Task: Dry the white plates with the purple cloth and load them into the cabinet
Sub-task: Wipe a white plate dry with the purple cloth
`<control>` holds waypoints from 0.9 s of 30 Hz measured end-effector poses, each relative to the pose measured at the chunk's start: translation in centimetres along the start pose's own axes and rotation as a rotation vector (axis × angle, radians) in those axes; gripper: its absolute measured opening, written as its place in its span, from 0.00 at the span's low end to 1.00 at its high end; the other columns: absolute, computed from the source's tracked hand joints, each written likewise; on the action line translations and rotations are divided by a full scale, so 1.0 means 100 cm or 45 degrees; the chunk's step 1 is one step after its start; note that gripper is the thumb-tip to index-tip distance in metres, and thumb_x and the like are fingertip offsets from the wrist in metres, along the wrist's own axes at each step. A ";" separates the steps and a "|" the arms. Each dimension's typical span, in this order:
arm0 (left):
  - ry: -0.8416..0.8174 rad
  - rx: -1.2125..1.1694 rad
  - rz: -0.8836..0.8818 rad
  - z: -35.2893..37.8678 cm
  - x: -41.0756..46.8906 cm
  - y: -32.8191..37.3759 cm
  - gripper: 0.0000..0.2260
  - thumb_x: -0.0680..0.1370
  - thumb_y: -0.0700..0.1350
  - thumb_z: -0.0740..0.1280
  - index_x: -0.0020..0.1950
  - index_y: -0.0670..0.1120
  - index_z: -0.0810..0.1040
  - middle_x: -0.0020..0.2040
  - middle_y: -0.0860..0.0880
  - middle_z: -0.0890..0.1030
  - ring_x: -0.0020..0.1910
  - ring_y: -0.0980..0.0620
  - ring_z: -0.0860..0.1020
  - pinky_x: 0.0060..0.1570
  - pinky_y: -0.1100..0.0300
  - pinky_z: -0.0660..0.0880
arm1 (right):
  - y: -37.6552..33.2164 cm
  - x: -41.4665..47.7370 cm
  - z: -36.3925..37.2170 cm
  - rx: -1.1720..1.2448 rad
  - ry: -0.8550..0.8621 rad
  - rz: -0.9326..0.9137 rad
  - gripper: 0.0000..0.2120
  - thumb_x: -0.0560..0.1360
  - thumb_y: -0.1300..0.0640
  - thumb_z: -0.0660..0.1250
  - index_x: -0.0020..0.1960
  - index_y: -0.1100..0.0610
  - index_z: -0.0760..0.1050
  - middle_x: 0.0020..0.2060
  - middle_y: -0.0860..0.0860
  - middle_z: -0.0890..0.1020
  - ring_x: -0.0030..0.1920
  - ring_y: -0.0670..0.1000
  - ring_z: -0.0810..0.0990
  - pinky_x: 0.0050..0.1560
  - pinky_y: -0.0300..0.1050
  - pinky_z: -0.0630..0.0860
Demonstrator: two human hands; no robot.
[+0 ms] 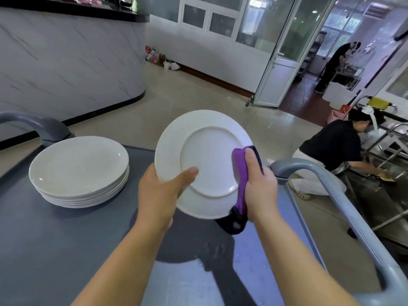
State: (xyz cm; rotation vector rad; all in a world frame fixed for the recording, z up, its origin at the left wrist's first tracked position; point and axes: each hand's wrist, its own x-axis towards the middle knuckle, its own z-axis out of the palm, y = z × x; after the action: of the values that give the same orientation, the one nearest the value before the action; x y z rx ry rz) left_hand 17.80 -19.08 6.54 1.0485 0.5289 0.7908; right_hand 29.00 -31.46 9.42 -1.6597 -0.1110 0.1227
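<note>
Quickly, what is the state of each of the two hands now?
Left hand: closed on the white plate, thumb on its underside.
Right hand: closed on the purple cloth, pressing it to the plate's rim.

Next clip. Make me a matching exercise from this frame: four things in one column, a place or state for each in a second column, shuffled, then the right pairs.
Things
1. held plate
2. plate stack
3. cloth
4. person in black top

Places or states
A. lies on the grey cart, at the left
B. held against the plate's right rim by the right hand
C. kneeling at the right, beyond the cart
D. tilted, underside to the camera, in the grip of the left hand

Pairs: 1-D, 2-A, 3-B, 4-C
</note>
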 end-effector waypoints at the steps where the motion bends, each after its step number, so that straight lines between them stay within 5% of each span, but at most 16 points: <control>1: -0.055 0.011 -0.011 -0.004 0.003 0.004 0.23 0.59 0.41 0.80 0.51 0.47 0.79 0.46 0.48 0.85 0.43 0.51 0.84 0.40 0.60 0.79 | -0.008 0.007 -0.006 -0.056 -0.067 -0.051 0.20 0.71 0.38 0.69 0.40 0.55 0.73 0.30 0.46 0.74 0.32 0.48 0.72 0.35 0.41 0.68; 6: 0.016 0.128 0.029 -0.010 0.008 0.014 0.22 0.57 0.42 0.81 0.44 0.46 0.74 0.40 0.47 0.82 0.35 0.51 0.81 0.36 0.55 0.78 | -0.035 0.014 -0.017 -0.392 -0.283 -0.286 0.16 0.70 0.42 0.72 0.39 0.53 0.73 0.25 0.40 0.75 0.26 0.41 0.72 0.30 0.33 0.68; 11: 0.221 0.066 0.106 0.000 -0.004 0.012 0.22 0.61 0.48 0.81 0.48 0.48 0.75 0.48 0.45 0.83 0.43 0.49 0.81 0.45 0.49 0.81 | -0.009 -0.013 0.004 0.047 0.068 -0.005 0.22 0.70 0.35 0.67 0.40 0.54 0.76 0.31 0.46 0.76 0.33 0.48 0.74 0.35 0.43 0.69; 15: 0.266 0.103 0.147 0.008 -0.010 0.006 0.18 0.65 0.46 0.80 0.46 0.51 0.72 0.47 0.51 0.81 0.45 0.52 0.81 0.48 0.51 0.80 | 0.017 -0.030 0.021 0.294 0.066 0.251 0.25 0.70 0.32 0.66 0.39 0.56 0.74 0.32 0.49 0.76 0.34 0.51 0.75 0.39 0.45 0.72; 20: -0.027 0.024 0.004 -0.010 -0.001 0.013 0.25 0.58 0.41 0.81 0.51 0.47 0.76 0.47 0.48 0.84 0.46 0.50 0.84 0.40 0.60 0.80 | -0.015 0.001 -0.004 -0.059 -0.113 -0.060 0.20 0.70 0.39 0.70 0.39 0.56 0.76 0.29 0.47 0.76 0.30 0.47 0.73 0.33 0.40 0.69; 24: 0.095 0.172 0.048 -0.013 0.001 0.017 0.23 0.59 0.45 0.81 0.48 0.46 0.75 0.46 0.47 0.83 0.43 0.48 0.83 0.42 0.52 0.81 | -0.027 0.010 -0.011 -0.188 -0.235 -0.171 0.17 0.69 0.41 0.72 0.41 0.56 0.77 0.29 0.47 0.77 0.30 0.47 0.74 0.36 0.43 0.70; 27: 0.218 0.109 0.099 -0.003 -0.003 0.012 0.16 0.67 0.44 0.79 0.49 0.49 0.75 0.49 0.47 0.83 0.47 0.47 0.83 0.46 0.49 0.80 | -0.015 -0.008 0.001 0.049 -0.028 -0.027 0.22 0.69 0.36 0.71 0.40 0.56 0.77 0.30 0.47 0.76 0.31 0.49 0.73 0.35 0.42 0.69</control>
State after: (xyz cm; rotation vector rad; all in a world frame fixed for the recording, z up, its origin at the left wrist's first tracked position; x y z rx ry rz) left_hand 17.01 -18.86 7.50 1.0913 0.6754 0.9387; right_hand 28.22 -31.30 10.86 -1.6188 -0.1421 0.1268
